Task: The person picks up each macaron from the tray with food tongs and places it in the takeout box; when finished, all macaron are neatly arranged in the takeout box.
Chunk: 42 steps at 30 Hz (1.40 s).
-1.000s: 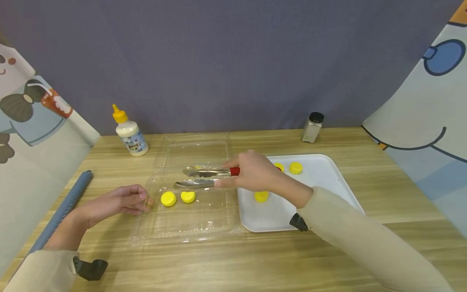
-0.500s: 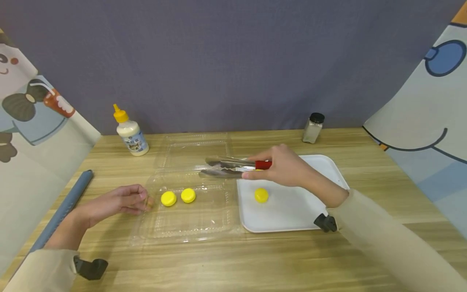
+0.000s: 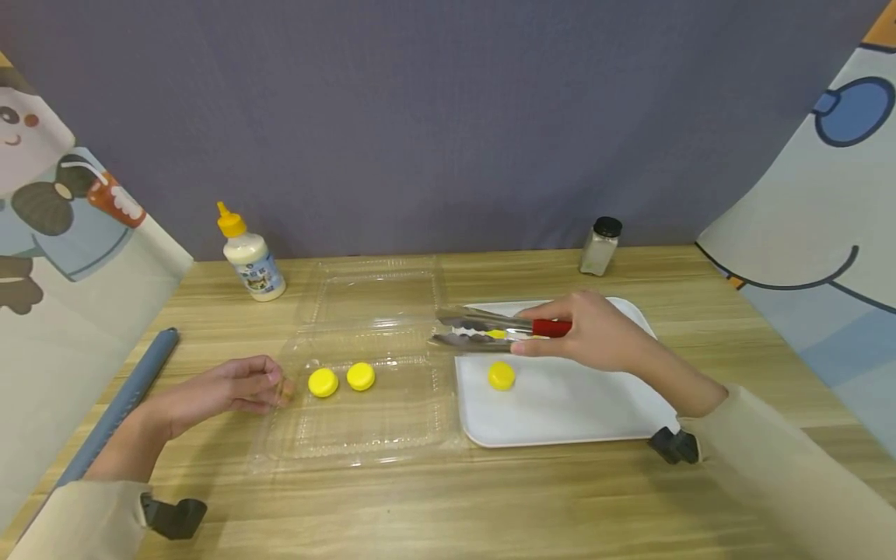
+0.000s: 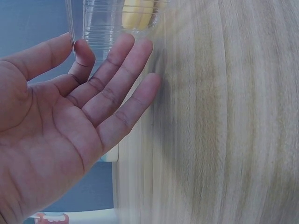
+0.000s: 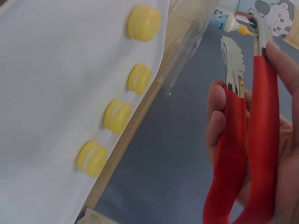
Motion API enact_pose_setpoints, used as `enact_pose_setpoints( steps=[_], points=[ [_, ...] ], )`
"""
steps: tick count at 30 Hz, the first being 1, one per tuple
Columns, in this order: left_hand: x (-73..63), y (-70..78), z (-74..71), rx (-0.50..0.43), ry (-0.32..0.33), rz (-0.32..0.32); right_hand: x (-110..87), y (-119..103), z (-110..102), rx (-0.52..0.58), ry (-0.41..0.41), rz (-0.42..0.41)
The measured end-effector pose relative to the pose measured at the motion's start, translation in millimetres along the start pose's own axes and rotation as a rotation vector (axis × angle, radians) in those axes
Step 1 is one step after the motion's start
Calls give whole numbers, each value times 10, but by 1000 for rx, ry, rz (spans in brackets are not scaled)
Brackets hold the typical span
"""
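Note:
My left hand [image 3: 224, 389] pinches the left rim of a clear plastic clamshell box [image 3: 364, 428] between thumb and forefinger, the other fingers loosely extended. The box lies with its lid [image 3: 378, 294] folded back. Inside are two yellow macarons [image 3: 323, 382], side by side at the left. My right hand [image 3: 595, 334] grips red-handled metal tongs [image 3: 483, 319] over the left part of a white tray [image 3: 581, 412]. The tongs' arms are spread, with nothing held between them. Several yellow macarons [image 5: 144, 23] with pale filling stand on the tray; in the head view the hand and tongs hide most of them.
A white squeeze bottle [image 3: 253, 266] with a yellow nozzle stands at the back left. Behind the tray is a small black-capped jar [image 3: 600, 247]. A long grey-blue roll [image 3: 129, 389] lies along the left edge. A dark partition [image 3: 448, 140] rises behind the table.
My right hand has carried the tongs from above the box rightward to the tray, uncovering the second macaron in the box. My left hand stays at the box rim.

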<state>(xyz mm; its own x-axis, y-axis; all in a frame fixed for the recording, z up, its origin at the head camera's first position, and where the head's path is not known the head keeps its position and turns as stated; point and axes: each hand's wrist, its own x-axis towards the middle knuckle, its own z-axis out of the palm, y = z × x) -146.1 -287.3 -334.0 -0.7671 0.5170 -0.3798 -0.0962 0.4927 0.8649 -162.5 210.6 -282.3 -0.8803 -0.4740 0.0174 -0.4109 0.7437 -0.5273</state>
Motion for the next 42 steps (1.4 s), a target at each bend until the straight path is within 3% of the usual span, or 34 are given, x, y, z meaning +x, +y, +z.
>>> enact_pose_setpoints(
  steps=[13,27,37,42],
  points=[
    [-1,-2,3,7,3,9,-241,349,27,21,49,6],
    [10,-25,-8,-13,-4,13,-416,651,156,24,17,90],
    [4,-29,-20,-8,-8,29,-436,690,237,20,15,123],
    [8,-22,-26,-5,-9,6,-444,699,256,21,24,138]
  ],
)
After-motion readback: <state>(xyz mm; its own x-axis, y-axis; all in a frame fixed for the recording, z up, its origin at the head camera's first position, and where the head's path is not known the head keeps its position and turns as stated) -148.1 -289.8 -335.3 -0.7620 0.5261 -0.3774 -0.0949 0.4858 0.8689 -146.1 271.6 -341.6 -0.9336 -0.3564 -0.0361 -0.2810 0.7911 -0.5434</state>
